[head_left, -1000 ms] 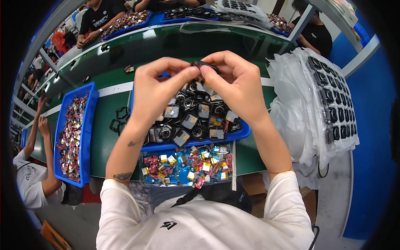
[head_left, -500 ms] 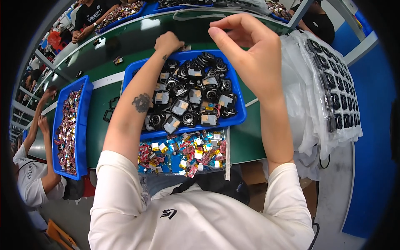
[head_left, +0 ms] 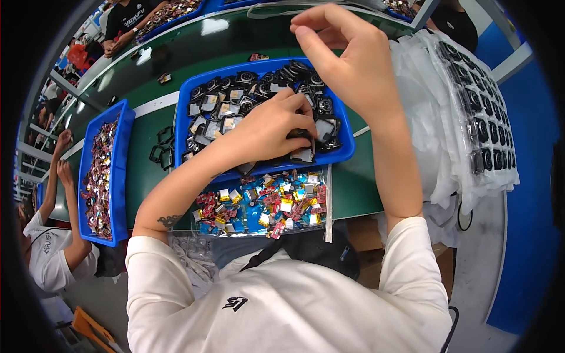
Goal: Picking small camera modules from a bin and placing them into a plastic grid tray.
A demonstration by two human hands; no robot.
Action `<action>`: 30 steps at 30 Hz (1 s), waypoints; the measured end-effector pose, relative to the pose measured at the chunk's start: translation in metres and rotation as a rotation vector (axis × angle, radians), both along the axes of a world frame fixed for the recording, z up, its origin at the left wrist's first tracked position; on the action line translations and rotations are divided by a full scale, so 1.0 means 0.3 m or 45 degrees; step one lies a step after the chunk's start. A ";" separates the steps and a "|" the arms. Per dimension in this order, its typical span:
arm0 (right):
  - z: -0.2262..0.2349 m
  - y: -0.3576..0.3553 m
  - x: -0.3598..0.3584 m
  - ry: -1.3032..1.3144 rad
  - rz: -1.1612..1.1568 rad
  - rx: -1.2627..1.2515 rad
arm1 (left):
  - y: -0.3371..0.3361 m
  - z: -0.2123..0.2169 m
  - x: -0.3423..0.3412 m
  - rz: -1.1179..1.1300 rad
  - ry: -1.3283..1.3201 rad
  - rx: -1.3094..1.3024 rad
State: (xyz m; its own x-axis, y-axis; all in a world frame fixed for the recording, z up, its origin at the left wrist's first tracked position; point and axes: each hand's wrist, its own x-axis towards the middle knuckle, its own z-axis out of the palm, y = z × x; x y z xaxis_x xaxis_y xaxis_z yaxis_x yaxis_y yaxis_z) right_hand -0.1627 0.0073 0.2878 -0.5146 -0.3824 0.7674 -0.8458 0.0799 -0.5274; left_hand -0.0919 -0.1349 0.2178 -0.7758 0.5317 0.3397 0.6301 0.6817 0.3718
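Note:
A blue bin (head_left: pixel 183 100) in front of me holds a heap of black watch cases (head_left: pixel 229 109), some with round coils, some with grey and tan backs. Over its near right part, my left hand (head_left: pixel 273 129) has its fingers curled round a black watch case (head_left: pixel 305 154). Higher up, my right hand (head_left: pixel 350 62) hangs in the air past the bin's far right corner, thumb and index tips close together. Whatever it may pinch is hidden. Beyond the far rim lies a small reddish circuit part (head_left: pixel 258 57) on the green belt.
A clear bag (head_left: pixel 265 206) of small batteries and circuit boards lies nearest me. To the left stands a blue bin (head_left: pixel 122 170) of similar parts, with black frames (head_left: pixel 163 147) beside mine. Stacked trays (head_left: pixel 482 117) rise at right. Co-workers (head_left: pixel 59 253) sit left and across.
My left hand has come back from beyond the bin's far rim to the watch cases, leaving the small reddish part on the belt. The right hand stays raised, slightly higher in view.

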 end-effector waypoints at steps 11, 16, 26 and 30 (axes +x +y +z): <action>0.048 0.037 0.017 -0.202 0.246 0.278 | -0.104 0.176 0.053 0.297 -0.462 1.374; 0.028 0.018 0.024 -0.051 0.345 0.165 | -0.094 0.197 0.092 0.354 -0.363 1.310; 0.004 -0.015 0.031 -0.942 0.691 -0.110 | -0.109 0.197 0.085 0.173 0.322 0.937; -0.014 -0.026 0.027 -1.105 0.709 -0.184 | -0.104 0.192 0.083 0.261 0.312 0.972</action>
